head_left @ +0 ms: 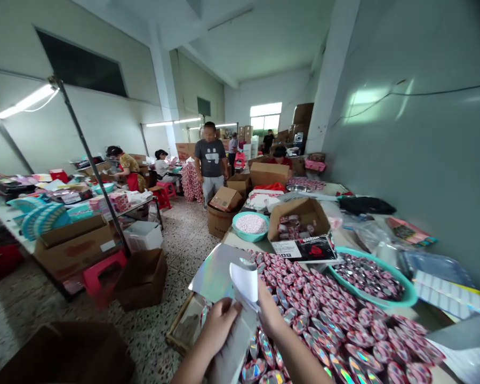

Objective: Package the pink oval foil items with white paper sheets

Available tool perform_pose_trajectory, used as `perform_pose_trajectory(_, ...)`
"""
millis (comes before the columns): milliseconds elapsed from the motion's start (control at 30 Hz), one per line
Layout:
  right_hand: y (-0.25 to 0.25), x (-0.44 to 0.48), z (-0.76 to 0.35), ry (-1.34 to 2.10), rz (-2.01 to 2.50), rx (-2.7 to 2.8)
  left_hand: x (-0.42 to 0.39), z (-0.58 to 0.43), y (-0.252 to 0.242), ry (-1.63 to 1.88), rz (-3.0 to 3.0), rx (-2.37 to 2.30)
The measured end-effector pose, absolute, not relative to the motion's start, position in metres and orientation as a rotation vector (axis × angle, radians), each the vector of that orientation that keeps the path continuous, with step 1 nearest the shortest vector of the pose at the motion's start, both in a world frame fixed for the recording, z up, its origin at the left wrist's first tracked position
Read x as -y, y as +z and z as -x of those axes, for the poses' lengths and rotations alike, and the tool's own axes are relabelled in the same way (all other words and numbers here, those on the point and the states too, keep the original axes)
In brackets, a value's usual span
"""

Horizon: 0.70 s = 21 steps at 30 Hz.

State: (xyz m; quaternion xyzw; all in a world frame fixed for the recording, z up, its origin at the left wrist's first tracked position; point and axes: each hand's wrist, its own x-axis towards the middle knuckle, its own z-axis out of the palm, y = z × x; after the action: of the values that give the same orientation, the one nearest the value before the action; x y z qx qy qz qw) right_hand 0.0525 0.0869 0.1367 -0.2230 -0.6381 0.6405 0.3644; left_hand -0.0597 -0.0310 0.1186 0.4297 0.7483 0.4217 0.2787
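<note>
My left hand point(221, 326) is closed on the near part of a pale sheet point(237, 333), thumb on top. My right hand point(267, 309) grips the sheet's right side beside a curled white flap point(244, 281); its fingertips are partly hidden behind the paper. Just beyond both hands a shiny silver holographic sheet point(216, 269) reaches over the table's left edge. Crowded to the right of my hands are many small pink oval pieces point(316, 298) with shiny rainbow tops, some close to my right forearm.
Behind the pieces stand a turquoise bowl of pale beads point(251, 225), an open carton point(300, 213) and a turquoise basin of shiny pieces point(370, 277). Cartons point(142, 280) lie on the floor at left. A person in a dark T-shirt point(211, 157) stands in the aisle; others sit at tables.
</note>
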Motion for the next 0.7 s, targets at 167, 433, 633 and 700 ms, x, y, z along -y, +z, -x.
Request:
perform_pose_trajectory(167, 0.156, -0.098, -0.086, 1.843, 0.693, 1.545, 0.029, 0.073, 0.132, 0.661, -1.431, -2.402)
perform_pose_trajectory(433, 0.158, -0.099, -0.120, 1.404, 0.734, 2.273, 0.030, 0.066, 0.143, 0.435, -1.680, -2.221)
perform_pose_trajectory(633, 0.159, -0.107, -0.142, 1.338, 0.919, 2.287, 0.043, 0.072, 0.141, 0.296, -1.655, -2.060)
perform_pose_trajectory(700, 0.157, -0.109, -0.149, 1.331, 0.934, 2.260, 0.049, 0.077, 0.135, 0.279, -1.616, -2.085)
